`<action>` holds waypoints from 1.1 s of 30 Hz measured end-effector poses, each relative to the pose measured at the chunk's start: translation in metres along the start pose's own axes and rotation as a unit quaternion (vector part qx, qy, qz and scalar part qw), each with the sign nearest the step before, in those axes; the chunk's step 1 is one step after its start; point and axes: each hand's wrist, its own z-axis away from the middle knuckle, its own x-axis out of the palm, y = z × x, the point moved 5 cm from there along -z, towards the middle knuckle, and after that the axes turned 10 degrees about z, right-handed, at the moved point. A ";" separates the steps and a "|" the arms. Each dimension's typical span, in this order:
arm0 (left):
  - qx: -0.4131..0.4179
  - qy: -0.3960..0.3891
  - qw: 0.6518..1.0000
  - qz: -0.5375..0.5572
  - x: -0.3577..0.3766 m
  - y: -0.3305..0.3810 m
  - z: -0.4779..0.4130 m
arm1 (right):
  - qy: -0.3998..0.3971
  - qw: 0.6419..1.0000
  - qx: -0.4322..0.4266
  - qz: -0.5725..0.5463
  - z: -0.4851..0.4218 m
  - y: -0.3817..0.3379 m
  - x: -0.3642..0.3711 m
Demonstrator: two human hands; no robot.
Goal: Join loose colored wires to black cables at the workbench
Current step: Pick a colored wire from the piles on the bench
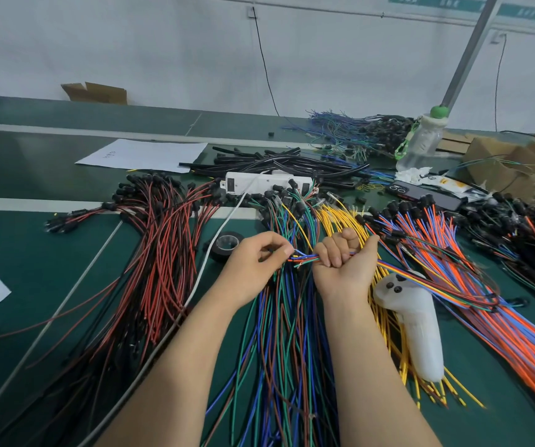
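Head view: a small bundle of colored wires (303,258) spans the gap between the two hands, just above the counter (33,253). The right hand (345,266) has its fingers wrapped round the bundle, and the left hand (256,262) pinches the wire ends between thumb and forefinger. It seems best to hold the tips level and separate them one at a time (the loose piles beneath look likely to snag). The black cables (279,164) lie well beyond.
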 end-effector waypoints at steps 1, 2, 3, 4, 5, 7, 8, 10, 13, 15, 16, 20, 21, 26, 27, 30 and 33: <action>0.009 0.001 1.000 0.001 0.000 0.000 0.000 | 0.001 1.000 0.001 -0.002 0.000 0.000 0.000; 0.016 0.003 1.000 0.003 0.000 0.000 -0.001 | 0.002 1.000 0.003 -0.006 0.000 0.000 0.000; 0.020 0.007 1.000 0.005 0.001 0.000 -0.001 | 0.004 1.000 0.003 -0.008 0.000 0.001 0.000; 0.023 0.009 1.000 0.008 0.001 0.000 -0.001 | 0.006 1.000 0.004 -0.009 0.000 0.001 0.000; 0.024 0.011 1.000 0.014 0.002 0.000 -0.001 | 0.007 1.000 0.005 -0.009 0.001 0.001 0.000; 0.024 0.017 0.999 0.033 0.004 0.001 -0.001 | 0.007 1.000 0.009 -0.012 0.001 0.002 0.000; 0.022 0.020 0.999 0.043 0.004 0.001 -0.001 | 0.007 1.000 0.011 -0.013 0.001 0.002 0.000; 0.020 0.026 0.997 0.063 0.004 0.001 0.000 | 0.005 1.000 0.014 -0.016 0.002 0.002 0.000; 0.012 0.026 0.996 0.082 0.005 0.000 0.001 | 0.000 1.000 0.019 -0.021 0.002 0.003 0.000; 0.005 0.024 0.996 0.084 0.004 -0.002 0.001 | -0.003 0.999 0.024 -0.025 0.001 0.004 0.000; 0.002 0.022 0.996 0.086 0.004 -0.002 0.001 | -0.004 0.999 0.027 -0.026 0.001 0.005 0.000; -0.006 0.008 0.997 0.081 0.003 -0.004 0.001 | -0.001 0.999 0.031 -0.024 0.001 0.006 0.000; -0.008 0.008 0.997 0.081 0.003 -0.004 0.001 | -0.001 0.999 0.032 -0.025 0.001 0.006 0.000; -0.031 0.011 0.995 0.097 0.003 -0.005 0.001 | 0.000 0.999 0.036 -0.039 0.002 0.006 0.000; -0.035 0.010 0.994 0.098 0.003 -0.006 0.001 | 0.000 0.999 0.036 -0.040 0.002 0.006 0.000; -0.046 0.010 0.994 0.099 0.003 -0.007 0.001 | 0.000 0.998 0.035 -0.050 0.002 0.006 0.000; -0.056 0.011 0.993 0.100 0.004 -0.008 0.001 | 0.003 0.998 0.035 -0.059 0.002 0.005 -0.001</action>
